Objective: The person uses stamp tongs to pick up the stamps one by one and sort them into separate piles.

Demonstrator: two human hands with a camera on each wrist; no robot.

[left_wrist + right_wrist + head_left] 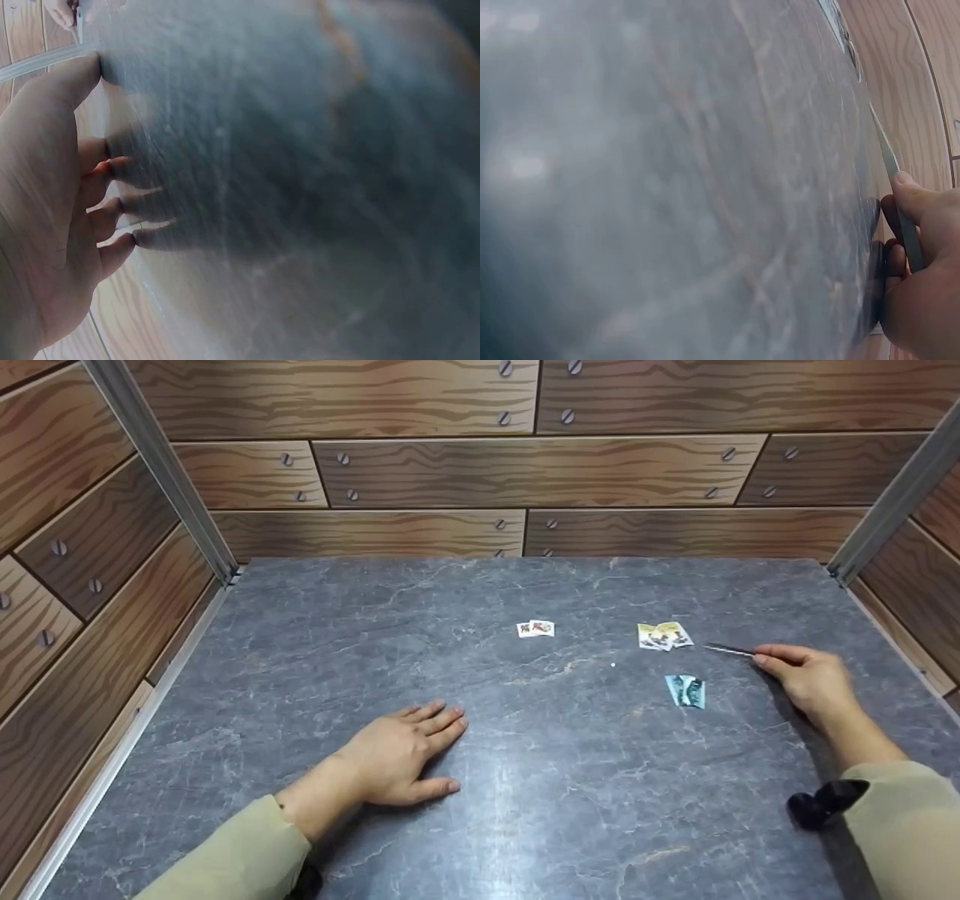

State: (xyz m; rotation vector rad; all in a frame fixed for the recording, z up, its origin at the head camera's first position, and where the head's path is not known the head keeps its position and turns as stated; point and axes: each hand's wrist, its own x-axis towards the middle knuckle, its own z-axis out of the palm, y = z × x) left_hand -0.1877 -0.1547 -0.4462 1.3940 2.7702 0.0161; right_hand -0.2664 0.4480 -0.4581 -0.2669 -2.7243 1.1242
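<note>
My right hand [814, 682] pinches a pair of slim metal tweezers [729, 649] between thumb and fingers at the right. Their tip points left, close to overlapping yellow-and-white printed paper pieces [664, 635]. In the right wrist view the tweezers [891, 161] run up from the thumb to a narrow point. Below the yellow pieces lie teal printed pieces [685, 691]. Two small white pieces with red prints [535, 628] overlap farther left. Palm down, my left hand [401, 754] rests on the tabletop with its fingers straight and thumb spread; it holds nothing.
The grey marbled tabletop [360, 622] is bounded by wood-print panels [525, 472] at the back and sides. Metal posts [161, 465] stand at the back corners. A tiny white speck [613, 664] lies between the paper pieces.
</note>
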